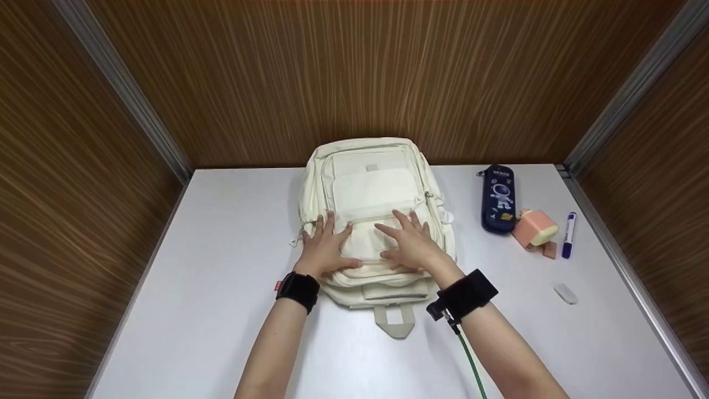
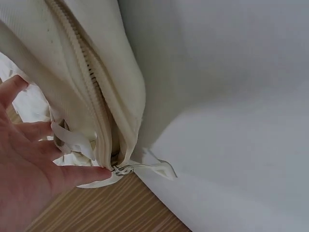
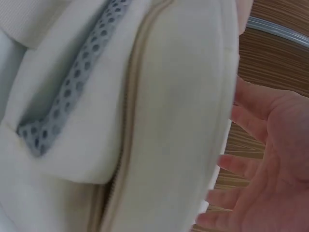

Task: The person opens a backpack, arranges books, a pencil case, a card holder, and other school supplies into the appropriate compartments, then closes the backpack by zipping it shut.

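A cream backpack lies on its back on the white table, its grey-beige loop handle pointing toward me. My left hand rests on the bag's left front side with fingers spread. In the left wrist view its little finger is right at a zipper pull, where the zipper's edges stand slightly apart. My right hand spreads over the front pocket, fingers straight. The right wrist view shows its fingertips along the bag's edge, with a long zipper and grey mesh beside it.
To the right are a navy pencil case, a pink and yellow block-shaped object, a blue-capped marker and a small white eraser-like piece. Wood-grain panels enclose the table. A green cable trails from the right wrist.
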A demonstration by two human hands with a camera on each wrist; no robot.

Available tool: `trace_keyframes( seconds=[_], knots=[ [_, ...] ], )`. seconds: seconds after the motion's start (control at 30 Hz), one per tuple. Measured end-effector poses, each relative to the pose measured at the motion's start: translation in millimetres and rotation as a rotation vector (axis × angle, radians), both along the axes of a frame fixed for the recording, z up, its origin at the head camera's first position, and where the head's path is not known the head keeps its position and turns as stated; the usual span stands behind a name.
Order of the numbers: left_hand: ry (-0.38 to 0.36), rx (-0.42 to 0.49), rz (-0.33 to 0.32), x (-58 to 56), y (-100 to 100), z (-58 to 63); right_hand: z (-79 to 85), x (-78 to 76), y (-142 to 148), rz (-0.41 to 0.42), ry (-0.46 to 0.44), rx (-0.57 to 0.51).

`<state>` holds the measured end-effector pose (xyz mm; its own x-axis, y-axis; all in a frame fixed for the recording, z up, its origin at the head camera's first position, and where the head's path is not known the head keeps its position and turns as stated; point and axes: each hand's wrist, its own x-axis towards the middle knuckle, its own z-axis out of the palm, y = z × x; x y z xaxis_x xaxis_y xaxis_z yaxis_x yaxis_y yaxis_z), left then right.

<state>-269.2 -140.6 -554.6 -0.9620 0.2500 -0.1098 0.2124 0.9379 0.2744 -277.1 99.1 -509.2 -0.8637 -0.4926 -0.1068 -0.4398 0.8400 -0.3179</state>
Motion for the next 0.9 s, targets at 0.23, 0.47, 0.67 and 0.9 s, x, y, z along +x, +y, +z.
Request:
trace_keyframes(
  seconds=[0.23,0.47,0.67,0.9],
  knots=[
    [0.006,0.199,-0.022,-0.7,-13,1.2,-18.2,-13.3,-3,-0.033,-0.041,0.163],
    [0.288,0.471,0.269,-8.0,-40,-3.8,-18.6,-13.4,-2,-0.023,-0.042,0.158],
    [0.229,0.49,0.483,-10.7,-54,-15.9,-20.0,-11.5,-5,-0.028,-0.042,0.188],
    [0.121,0.452,0.503,-12.0,-57,-24.6,-21.4,-12.1,-6,-0.031,-0.032,0.212]
  ],
)
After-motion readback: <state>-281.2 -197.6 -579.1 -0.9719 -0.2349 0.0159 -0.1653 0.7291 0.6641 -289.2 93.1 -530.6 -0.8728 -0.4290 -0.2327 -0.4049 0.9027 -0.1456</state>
